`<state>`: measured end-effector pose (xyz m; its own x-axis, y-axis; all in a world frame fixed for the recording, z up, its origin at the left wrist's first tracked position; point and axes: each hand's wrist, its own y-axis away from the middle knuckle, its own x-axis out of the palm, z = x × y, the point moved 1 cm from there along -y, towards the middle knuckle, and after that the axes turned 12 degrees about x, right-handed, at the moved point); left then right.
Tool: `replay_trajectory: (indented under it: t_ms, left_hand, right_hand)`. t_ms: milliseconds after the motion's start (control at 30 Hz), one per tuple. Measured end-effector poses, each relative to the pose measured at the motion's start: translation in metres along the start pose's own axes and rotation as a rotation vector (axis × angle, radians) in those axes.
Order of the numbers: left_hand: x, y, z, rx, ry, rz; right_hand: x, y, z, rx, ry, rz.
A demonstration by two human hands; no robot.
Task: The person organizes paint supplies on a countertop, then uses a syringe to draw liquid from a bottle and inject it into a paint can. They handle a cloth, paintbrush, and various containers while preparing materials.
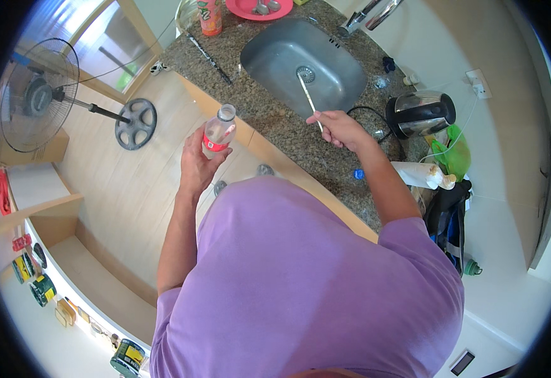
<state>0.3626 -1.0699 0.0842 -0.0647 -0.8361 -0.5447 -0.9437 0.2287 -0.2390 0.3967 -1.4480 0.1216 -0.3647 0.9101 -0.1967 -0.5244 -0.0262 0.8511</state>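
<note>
My left hand (195, 165) is wrapped round a clear plastic bottle (225, 130) with a red label, held upright in front of the counter's edge. The bottle's mouth has no cap on it. Over the near edge of the grey metal sink (265, 71), my right hand (343, 130) pinches a thin whitish stick (307, 93). Its far end points toward the drain (305, 74); whether it touches the basin I cannot tell. A small blue cap (359, 174) lies on the speckled counter (316, 154), near my right forearm.
To the right of the sink stands an electric kettle (420, 114), with a green plastic bag (455, 151) behind. A faucet (367, 17) rises at the sink's far side. A dark rod (209, 58), an orange-pink cup (210, 17) and a pink plate (244, 9) sit left. A fan (39, 94) stands on the floor.
</note>
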Motion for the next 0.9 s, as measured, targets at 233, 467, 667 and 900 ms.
replay_trajectory:
  t_ms: [233,467,667,900]
  left_hand:
    - [0.001,0.005,-0.001,-0.096,0.032,-0.006]
    - [0.008,0.038,0.022,-0.132,0.004,-0.146]
    - [-0.022,0.07,0.005,-0.144,-0.054,-0.29]
    - [-0.072,0.195,-0.018,-0.386,-0.04,-0.711]
  right_hand:
    - [-0.007,-0.004,0.005,-0.083,-0.319,0.326]
    - [0.008,-0.011,0.034,-0.181,-0.012,0.201]
    - [0.066,-0.044,0.055,-0.487,0.194,0.077]
    - [0.219,-0.047,0.124,-0.743,0.336,0.368]
